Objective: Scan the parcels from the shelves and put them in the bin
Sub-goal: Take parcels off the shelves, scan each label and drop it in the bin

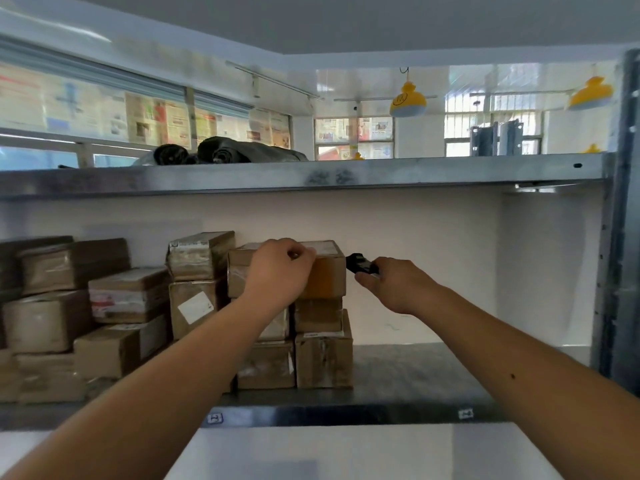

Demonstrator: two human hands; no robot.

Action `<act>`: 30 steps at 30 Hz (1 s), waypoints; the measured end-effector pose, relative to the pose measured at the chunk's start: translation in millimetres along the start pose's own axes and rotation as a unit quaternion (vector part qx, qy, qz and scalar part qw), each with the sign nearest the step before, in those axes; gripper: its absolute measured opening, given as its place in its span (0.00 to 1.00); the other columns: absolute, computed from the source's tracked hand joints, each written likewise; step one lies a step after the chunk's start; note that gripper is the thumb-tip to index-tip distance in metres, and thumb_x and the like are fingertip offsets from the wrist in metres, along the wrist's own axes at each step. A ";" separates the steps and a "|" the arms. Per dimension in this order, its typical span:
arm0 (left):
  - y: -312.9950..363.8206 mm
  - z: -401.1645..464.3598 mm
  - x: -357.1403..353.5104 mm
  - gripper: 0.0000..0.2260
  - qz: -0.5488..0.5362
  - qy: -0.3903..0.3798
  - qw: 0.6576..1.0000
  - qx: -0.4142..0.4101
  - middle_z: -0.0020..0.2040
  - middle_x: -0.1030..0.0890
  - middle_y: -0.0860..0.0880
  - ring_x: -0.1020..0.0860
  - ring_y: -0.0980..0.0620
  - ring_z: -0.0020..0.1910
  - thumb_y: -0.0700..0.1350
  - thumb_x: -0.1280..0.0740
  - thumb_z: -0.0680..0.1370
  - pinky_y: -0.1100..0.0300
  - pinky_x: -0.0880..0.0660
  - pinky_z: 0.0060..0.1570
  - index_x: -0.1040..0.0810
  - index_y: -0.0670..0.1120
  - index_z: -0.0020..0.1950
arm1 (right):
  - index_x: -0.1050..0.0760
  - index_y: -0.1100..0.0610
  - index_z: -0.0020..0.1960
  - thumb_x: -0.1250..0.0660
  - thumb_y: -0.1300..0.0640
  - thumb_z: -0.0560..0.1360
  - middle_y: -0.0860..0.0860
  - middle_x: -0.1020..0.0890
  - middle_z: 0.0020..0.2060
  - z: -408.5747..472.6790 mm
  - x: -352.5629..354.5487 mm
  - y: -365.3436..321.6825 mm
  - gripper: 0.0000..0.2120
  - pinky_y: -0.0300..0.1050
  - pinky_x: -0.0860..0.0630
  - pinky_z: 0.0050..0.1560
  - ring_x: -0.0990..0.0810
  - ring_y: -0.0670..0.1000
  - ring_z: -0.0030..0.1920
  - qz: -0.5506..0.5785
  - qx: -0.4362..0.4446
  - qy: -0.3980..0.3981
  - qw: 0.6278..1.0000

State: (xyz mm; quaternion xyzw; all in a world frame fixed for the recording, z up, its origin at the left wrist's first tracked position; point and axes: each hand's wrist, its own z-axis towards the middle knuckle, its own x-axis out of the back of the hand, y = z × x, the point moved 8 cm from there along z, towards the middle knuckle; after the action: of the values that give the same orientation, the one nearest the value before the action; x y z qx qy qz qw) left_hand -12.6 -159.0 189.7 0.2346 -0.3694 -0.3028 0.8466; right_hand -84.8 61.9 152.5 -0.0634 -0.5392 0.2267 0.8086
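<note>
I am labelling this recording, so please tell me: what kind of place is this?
Probably a parcel depot or storeroom: taped cardboard parcels are stacked on a metal shelf, and the right hand holds a small black scanner beside them.

Parcels (pixel 194 306) stacked left on the shelf (pixel 415 379)

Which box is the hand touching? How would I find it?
Look at the metal shelf stacked with brown parcels. Go to the rightmost stack, and the top box is under the left hand. Its front is orange-tinted, unlike its plain brown neighbours.
</note>
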 end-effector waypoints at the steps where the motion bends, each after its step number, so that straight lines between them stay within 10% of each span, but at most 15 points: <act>1: 0.7 -0.5 -1.9 0.09 -0.010 0.003 1.000 0.002 0.48 0.19 0.56 0.21 0.56 0.45 0.56 0.34 0.84 0.59 0.21 0.42 0.18 0.54 0.55 | 0.26 0.54 0.67 0.43 0.35 0.83 0.51 0.21 0.51 -0.3 -0.1 2.7 0.25 0.45 0.31 0.37 0.22 0.50 0.45 0.007 -0.002 0.002 1.000; 9: 8.6 -6.4 -21.5 0.10 -0.056 0.023 0.998 0.009 0.41 0.17 0.53 0.19 0.57 0.42 0.52 0.23 0.77 0.59 0.21 0.44 0.18 0.49 0.40 | 0.26 0.52 0.67 0.44 0.34 0.83 0.52 0.18 0.57 -10.3 5.8 22.3 0.25 0.46 0.25 0.42 0.21 0.48 0.45 0.022 -0.011 0.022 0.999; 17: -2.8 -11.3 -49.8 0.36 -0.102 -0.043 0.993 0.046 0.72 0.30 0.49 0.25 0.51 0.64 0.52 0.17 0.70 0.48 0.20 0.65 0.30 0.58 0.74 | 0.27 0.52 0.70 0.44 0.36 0.84 0.53 0.18 0.60 -24.3 8.2 21.5 0.25 0.47 0.22 0.46 0.20 0.51 0.48 0.030 -0.006 0.027 0.999; 23: -26.2 -14.9 -69.5 0.52 -0.169 -0.043 0.983 0.065 0.76 0.31 0.53 0.29 0.48 0.73 0.66 0.18 0.55 0.43 0.27 0.73 0.39 0.71 0.75 | 0.28 0.52 0.71 0.44 0.36 0.84 0.52 0.18 0.61 -36.7 1.6 20.8 0.25 0.46 0.24 0.46 0.21 0.51 0.49 0.043 -0.008 0.018 0.999; 30: -2.1 -40.4 -55.7 0.55 -0.141 -0.069 0.987 0.029 0.80 0.43 0.49 0.39 0.46 0.78 0.47 0.15 0.67 0.44 0.40 0.80 0.48 0.64 0.82 | 0.30 0.50 0.73 0.44 0.36 0.84 0.51 0.19 0.64 -54.6 -3.8 24.1 0.25 0.47 0.22 0.49 0.21 0.49 0.50 0.046 -0.005 0.012 0.999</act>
State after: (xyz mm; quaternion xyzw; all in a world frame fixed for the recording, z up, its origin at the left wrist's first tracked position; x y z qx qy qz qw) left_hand -12.6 -115.3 136.5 0.2870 -0.3988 -0.4239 0.7609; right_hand -44.0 89.5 118.5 -0.0950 -0.5275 0.2601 0.8032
